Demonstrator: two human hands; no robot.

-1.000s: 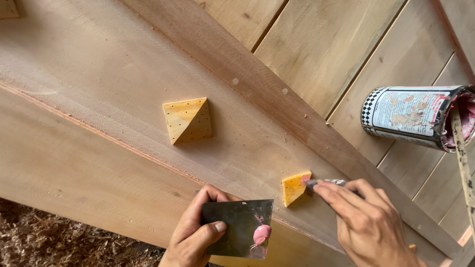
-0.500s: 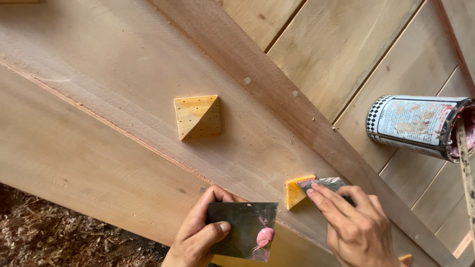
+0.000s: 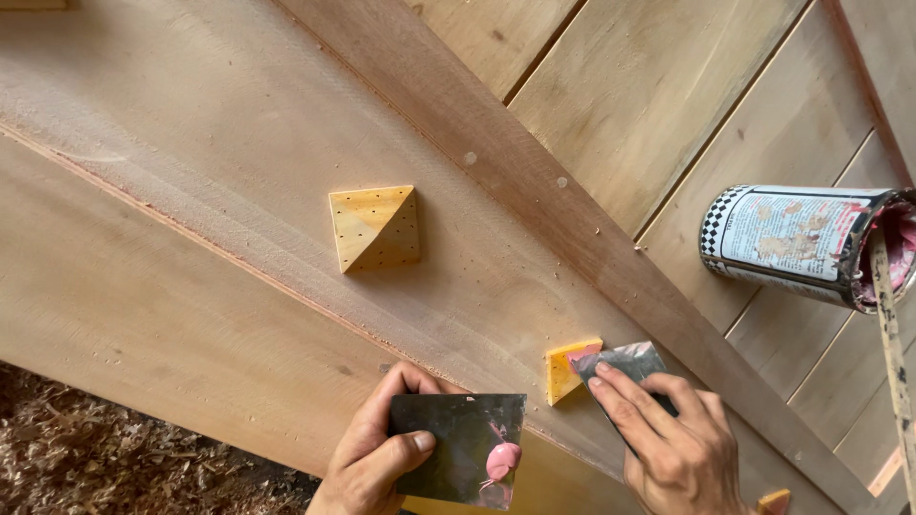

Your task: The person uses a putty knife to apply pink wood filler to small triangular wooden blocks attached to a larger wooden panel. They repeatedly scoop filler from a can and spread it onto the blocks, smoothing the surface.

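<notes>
**Two hands with metal scrapers at a small yellow block on a wooden panel**

The left hand [image 3: 382, 453] grasps a dark rectangular metal scraper plate [image 3: 456, 446], thumb on its face and fingers behind it; a blob of pink filler paste [image 3: 502, 460] sits near the plate's right edge. The right hand [image 3: 673, 443] grips a second, smaller grey metal scraper blade [image 3: 625, 362], fingers pressed flat on top, with the blade's pink-smeared tip touching the upper face of a small yellow wooden pyramid block [image 3: 565, 370]. This block lies on the broad, pale wooden panel [image 3: 191, 191], just beside a darker diagonal wooden rail [image 3: 534, 162]. A larger yellow wooden pyramid block dotted with small holes [image 3: 374, 227] sits on the same panel, well apart to the upper left. At the right, an open metal can [image 3: 797, 243] lies on plank boards [image 3: 668, 76], its mouth stained pink, with a paint-marked wooden stick [image 3: 892, 353] resting at the rim. Wood shavings [image 3: 114, 458] cover the floor at the lower left.
</notes>
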